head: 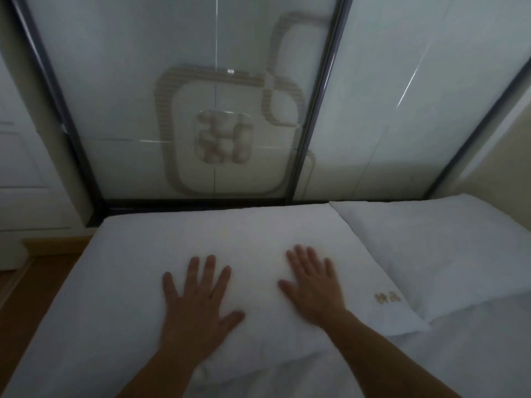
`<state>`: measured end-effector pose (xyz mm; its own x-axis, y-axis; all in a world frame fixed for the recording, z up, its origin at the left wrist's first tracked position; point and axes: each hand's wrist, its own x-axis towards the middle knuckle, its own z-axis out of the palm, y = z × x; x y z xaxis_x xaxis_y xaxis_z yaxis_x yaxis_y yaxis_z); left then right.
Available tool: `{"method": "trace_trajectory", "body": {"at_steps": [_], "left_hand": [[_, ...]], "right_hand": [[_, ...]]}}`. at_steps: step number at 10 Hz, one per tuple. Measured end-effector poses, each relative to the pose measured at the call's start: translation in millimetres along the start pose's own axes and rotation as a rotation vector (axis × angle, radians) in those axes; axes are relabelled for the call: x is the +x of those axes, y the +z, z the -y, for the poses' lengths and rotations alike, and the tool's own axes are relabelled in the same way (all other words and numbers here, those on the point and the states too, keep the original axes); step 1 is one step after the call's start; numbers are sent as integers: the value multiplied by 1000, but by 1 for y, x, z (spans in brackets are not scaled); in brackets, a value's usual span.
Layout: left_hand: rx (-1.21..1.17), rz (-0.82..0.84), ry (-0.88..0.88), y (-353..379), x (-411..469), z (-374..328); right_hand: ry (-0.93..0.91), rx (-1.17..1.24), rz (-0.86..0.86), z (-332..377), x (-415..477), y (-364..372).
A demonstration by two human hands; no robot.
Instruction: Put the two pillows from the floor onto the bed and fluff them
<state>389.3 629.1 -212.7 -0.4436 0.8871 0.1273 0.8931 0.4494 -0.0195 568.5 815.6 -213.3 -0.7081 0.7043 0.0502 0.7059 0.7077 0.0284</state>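
At the far left a strip of brown wooden floor [17, 294] is showing beside the bed [71, 340], with white cabinet panelling [20, 156] standing above it; the bed's white sheet is filling the lower part of the view. The nearer pillow [138, 254] is lying flat on the bed at its head end, its far edge sitting against the dark base rail [186, 203] of the frosted glass panels [129, 81]; a looping beige pattern [218, 133] is showing on the middle panel. The left hand [198, 305] is pressing palm-down on this pillow, its fingers [208, 271] spread wide and flat, gripping nothing; the bare forearm is reaching in from the bottom edge. Just to its right, apart from it, the right hand [311, 285] is lying palm-down on the same pillow, fingers spread open and flat, also holding nothing; the fabric is bunching into folds at the pillow's near edge, below the left hand. A small gold embroidered mark [387, 297] is sitting near the pillow's right corner. Further right the 2nd pillow [436, 242] is lying on the bed, touching the 1st along their shared edge, its far side against the glass too; a pale wall [500, 156] is rising at the far right.
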Motion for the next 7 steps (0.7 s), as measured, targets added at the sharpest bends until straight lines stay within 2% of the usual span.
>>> {"method": "trace_trajectory", "body": {"at_steps": [1, 2, 3, 4, 5, 6, 7], "left_hand": [[4, 18, 84, 17, -26, 19], [10, 25, 55, 9, -31, 1], [81, 62, 27, 1, -50, -4], [171, 144, -99, -6, -88, 39], [204, 186, -219, -20, -119, 88], [210, 201, -198, -39, -128, 81], [134, 174, -143, -59, -136, 45]], "right_hand": [[340, -2, -20, -66, -35, 17], [442, 85, -108, -53, -49, 8], [-19, 17, -113, -10, -68, 19], [75, -96, -12, -32, -99, 19], [263, -182, -3, -61, -127, 1], [148, -174, -7, -36, -133, -19], [-2, -35, -52, 11, -138, -28]]}}
